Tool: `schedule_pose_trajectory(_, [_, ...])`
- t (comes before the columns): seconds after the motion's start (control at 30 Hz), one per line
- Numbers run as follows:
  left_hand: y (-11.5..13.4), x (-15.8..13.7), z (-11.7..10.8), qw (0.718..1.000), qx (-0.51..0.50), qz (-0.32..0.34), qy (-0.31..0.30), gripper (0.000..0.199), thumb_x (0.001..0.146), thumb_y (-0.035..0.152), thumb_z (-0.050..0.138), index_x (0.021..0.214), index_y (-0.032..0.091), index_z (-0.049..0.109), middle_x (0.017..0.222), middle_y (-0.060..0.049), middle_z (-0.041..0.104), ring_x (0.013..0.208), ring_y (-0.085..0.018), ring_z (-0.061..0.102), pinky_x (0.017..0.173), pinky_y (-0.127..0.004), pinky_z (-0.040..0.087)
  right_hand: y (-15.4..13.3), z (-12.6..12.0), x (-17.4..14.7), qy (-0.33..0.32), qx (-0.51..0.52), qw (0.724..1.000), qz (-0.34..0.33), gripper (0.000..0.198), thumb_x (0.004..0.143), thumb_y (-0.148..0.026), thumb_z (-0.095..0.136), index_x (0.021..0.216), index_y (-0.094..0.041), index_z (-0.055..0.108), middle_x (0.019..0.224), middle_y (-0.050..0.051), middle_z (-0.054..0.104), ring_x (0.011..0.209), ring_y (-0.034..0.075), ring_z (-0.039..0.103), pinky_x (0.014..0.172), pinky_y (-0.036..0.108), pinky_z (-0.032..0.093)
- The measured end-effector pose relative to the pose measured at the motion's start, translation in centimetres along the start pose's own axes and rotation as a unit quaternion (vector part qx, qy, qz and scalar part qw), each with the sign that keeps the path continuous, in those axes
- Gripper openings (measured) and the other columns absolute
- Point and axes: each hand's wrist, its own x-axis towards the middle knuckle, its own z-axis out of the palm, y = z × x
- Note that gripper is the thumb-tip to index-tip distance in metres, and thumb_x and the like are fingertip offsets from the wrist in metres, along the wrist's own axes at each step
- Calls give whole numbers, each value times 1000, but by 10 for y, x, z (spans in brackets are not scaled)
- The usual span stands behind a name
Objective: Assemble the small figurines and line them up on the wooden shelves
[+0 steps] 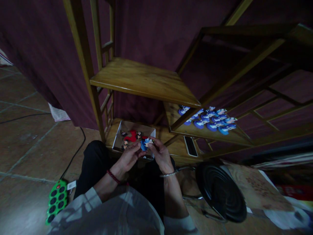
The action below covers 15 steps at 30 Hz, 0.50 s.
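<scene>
Between my two hands is a small blue-and-white figurine (pixel 145 144), held just above the near right part of an open box. My left hand (pixel 130 156) grips its blue lower part, with a dark red bracelet on that wrist. The fingers of my right hand (pixel 160 156) close on its white upper part; a silver bracelet circles this wrist. Inside the white-edged box (pixel 117 137) lie several red-and-black figurines (pixel 132 136). Several blue and purple figurines (pixel 211 120) stand grouped on the shelf to the right.
A wooden shelf unit (pixel 144 80) rises before me against a dark red curtain (pixel 156 29). A phone (pixel 190 146) lies on its lower board. On the right are a black round stool (pixel 221 192) and a cardboard piece (pixel 259 186). A green power strip (pixel 56 200) sits on the tiled floor, left.
</scene>
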Motion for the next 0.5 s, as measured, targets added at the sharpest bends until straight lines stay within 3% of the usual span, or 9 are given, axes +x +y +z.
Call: schedule_pose_trajectory(0.5, [1, -2, 0, 1000, 10, 14, 2, 13, 71, 24, 67, 79, 14, 66, 85, -3, 65, 80, -11, 58, 72, -22, 48, -8, 1, -2, -6, -22, 1000, -8, 34, 74, -32, 58, 106, -21, 59, 103, 3, 64, 94, 18, 59, 87, 33, 46])
